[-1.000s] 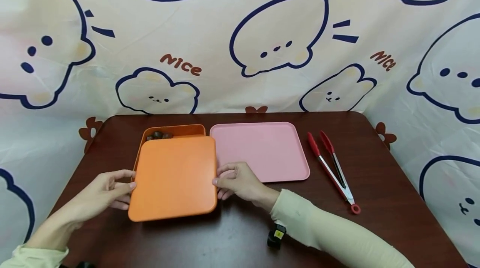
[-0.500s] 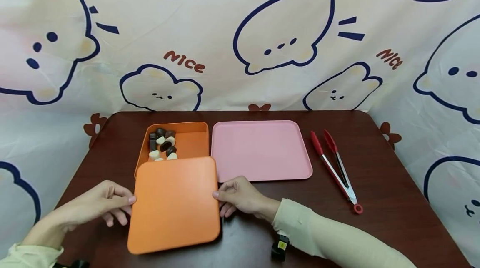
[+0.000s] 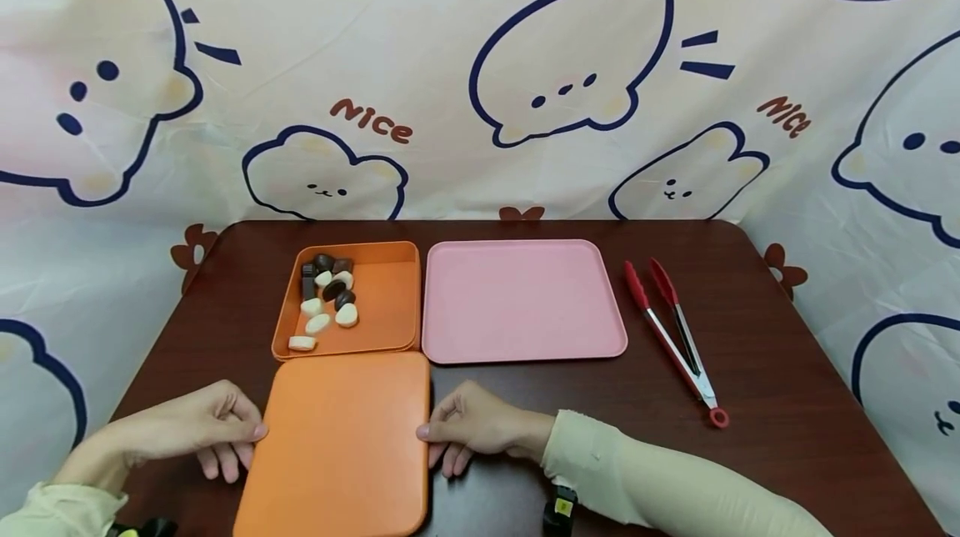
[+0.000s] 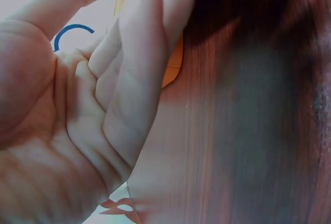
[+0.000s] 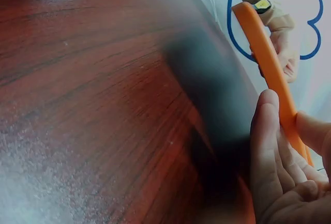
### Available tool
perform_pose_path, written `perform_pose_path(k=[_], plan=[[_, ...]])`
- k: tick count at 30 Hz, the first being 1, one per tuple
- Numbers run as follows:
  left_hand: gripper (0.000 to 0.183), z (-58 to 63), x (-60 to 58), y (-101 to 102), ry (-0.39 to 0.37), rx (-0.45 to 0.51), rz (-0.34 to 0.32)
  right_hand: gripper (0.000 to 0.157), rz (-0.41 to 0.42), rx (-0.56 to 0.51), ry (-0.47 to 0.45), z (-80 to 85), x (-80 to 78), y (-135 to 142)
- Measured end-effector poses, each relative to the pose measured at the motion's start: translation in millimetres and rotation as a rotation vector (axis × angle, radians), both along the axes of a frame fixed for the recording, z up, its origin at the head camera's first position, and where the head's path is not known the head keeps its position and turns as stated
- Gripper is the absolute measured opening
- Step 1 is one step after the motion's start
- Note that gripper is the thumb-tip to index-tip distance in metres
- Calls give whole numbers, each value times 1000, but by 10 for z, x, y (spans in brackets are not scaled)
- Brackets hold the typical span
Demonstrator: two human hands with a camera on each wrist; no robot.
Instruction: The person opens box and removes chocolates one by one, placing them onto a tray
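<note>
An orange rectangular lid (image 3: 333,445) lies flat in the head view, in front of the orange box (image 3: 390,295). My left hand (image 3: 198,429) pinches its left edge, thumb on top. On the opposite edge my right hand (image 3: 476,424) grips the lid between thumb and fingers. The right wrist view shows the lid (image 5: 271,69) edge-on, raised over the table, with the right thumb and fingers on either side. Inside the uncovered box lie several dark brown and white chocolate-like pieces (image 3: 347,315), gathered toward its left side.
A pink tray (image 3: 525,303) stands right beside the orange box. Farther right rest red-and-silver tongs (image 3: 678,345), spread apart. The dark brown wooden table (image 3: 600,404) ends at a cartoon-printed cloth (image 3: 435,103) behind and along both sides.
Both hands have drawn the lid off the box and toward the front edge of the view. The box's contents, mostly covered before, now show fully. Tray and tongs stay put.
</note>
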State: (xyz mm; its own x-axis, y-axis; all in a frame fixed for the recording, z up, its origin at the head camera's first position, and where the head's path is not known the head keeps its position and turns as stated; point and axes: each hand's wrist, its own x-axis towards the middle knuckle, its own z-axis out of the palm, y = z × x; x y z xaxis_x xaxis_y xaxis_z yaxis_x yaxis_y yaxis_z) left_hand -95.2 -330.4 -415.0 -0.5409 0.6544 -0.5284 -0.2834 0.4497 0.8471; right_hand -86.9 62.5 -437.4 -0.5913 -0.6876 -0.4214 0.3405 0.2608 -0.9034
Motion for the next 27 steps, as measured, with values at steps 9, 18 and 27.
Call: perform_pose_path(k=[9, 18, 27], plan=[[34, -14, -103, -29, 56, -83, 20, 26, -59, 60, -6, -45, -55, -117], [30, -56, -194, -10, 74, -148, 84, 24, -100, 152, 65, -28, -206, -287], [30, -94, -237, -1, 131, -214, 111, 30, -105, 226, 86, -68, -291, -385]])
